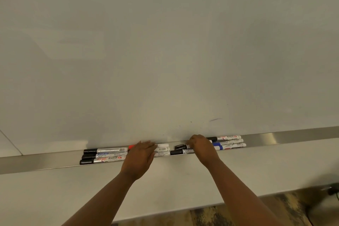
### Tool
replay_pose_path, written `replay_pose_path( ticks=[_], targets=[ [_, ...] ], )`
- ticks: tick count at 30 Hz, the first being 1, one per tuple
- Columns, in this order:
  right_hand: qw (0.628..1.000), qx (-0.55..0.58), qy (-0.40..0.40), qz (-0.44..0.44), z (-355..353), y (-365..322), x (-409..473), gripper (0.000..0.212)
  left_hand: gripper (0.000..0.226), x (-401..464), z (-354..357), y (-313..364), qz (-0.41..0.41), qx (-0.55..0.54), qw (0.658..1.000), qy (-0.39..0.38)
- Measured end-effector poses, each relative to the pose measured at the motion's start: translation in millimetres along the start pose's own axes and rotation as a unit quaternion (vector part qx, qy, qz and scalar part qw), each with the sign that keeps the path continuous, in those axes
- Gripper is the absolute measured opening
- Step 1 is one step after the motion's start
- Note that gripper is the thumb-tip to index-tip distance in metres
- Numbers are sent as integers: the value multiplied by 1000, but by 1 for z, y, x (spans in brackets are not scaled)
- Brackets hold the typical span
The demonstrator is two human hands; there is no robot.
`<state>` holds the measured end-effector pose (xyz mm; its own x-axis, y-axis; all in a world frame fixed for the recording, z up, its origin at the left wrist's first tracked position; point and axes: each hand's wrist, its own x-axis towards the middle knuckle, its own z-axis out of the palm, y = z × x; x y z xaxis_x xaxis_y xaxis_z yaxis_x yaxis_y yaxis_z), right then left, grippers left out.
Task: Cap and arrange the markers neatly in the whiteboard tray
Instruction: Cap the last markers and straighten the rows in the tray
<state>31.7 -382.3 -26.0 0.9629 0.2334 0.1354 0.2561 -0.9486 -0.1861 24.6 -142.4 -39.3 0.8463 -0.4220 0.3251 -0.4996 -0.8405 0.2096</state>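
Note:
A long metal tray [45,161] runs under the whiteboard [165,51]. Three black-capped markers [104,155] lie side by side at the left of the tray. My left hand [140,158] lies flat over a middle group of markers [162,149], one with a red cap [131,147]. My right hand [200,147] rests with its fingers on black-capped markers [180,149] lying in the tray. Right of it lie three more markers [231,142], one black-capped and two blue-capped. How my fingers hold the markers is hidden.
A pale wall panel [165,189] runs below the tray. Patterned floor [211,214] shows at the bottom, with a dark object and cable [333,191] at the lower right. Faint pen marks [215,119] sit on the board above my right hand.

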Motion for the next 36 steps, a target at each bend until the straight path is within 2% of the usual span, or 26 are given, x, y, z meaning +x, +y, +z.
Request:
replay_pose_path(
  ticks=[4, 9, 15, 19, 23, 27, 30, 36],
  targets=[
    [1000, -5, 23, -20, 6, -3, 3, 24, 41, 9, 6, 9, 14, -15, 1000, 4],
    [1000, 14, 20, -10, 3, -1, 1, 27, 62, 22, 16, 23, 36, -88, 995, -44],
    [991, 63, 62, 101, -21, 56, -22, 21, 60, 34, 23, 39, 65, -104, 991, -57],
    [986, 107, 28, 123, -35, 81, -36, 19, 63, 39, 30, 46, 77, -111, 988, -79],
    [987, 99, -16, 122, -42, 86, -39, 19, 64, 44, 33, 50, 84, -95, 987, -98],
    [989, 84, -59, 103, -44, 89, -39, 20, 35, 50, 33, 54, 88, -83, 986, -117],
    [988, 76, -88, 101, -45, 89, -35, 20, 29, 53, 29, 59, 87, -104, 986, -96],
    [986, 79, -105, 103, -44, 89, -30, 18, 35, 54, 27, 59, 72, -117, 986, -99]
  ],
)
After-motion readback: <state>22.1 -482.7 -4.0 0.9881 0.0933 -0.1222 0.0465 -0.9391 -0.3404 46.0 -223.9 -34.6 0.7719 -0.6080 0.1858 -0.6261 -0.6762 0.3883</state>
